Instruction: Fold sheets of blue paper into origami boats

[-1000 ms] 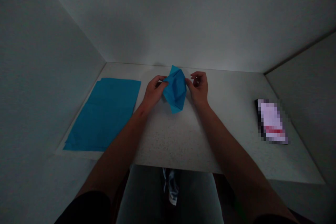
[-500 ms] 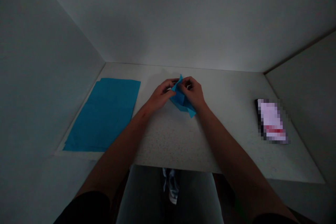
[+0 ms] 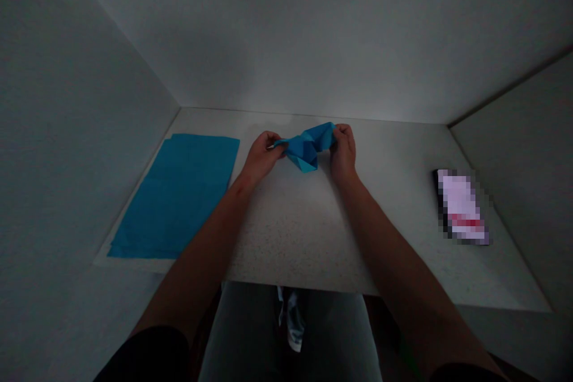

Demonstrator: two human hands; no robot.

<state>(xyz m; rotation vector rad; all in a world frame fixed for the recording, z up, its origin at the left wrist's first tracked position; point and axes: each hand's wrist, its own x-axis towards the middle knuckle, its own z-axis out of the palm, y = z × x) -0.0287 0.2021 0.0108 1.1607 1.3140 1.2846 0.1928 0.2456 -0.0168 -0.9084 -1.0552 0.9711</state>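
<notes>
A folded piece of blue paper (image 3: 305, 146) stretches between my two hands over the back middle of the white tabletop. My left hand (image 3: 264, 152) pinches its left corner between thumb and fingers. At the opposite end, my right hand (image 3: 344, 148) grips the upper right corner, its fingers closed and partly hidden behind the paper. Several creases and angled flaps show along the paper, and one pointed flap hangs down in the middle.
A stack of flat blue paper sheets (image 3: 179, 191) lies on the left of the tabletop (image 3: 295, 239). To the right rests a device with a blurred, lit screen (image 3: 461, 203). Walls enclose the table at the back and both sides.
My hands have moved apart, the left one leftward and the right one slightly rightward. The blue paper, bunched between them before, is now spread wider and held by its two ends.
</notes>
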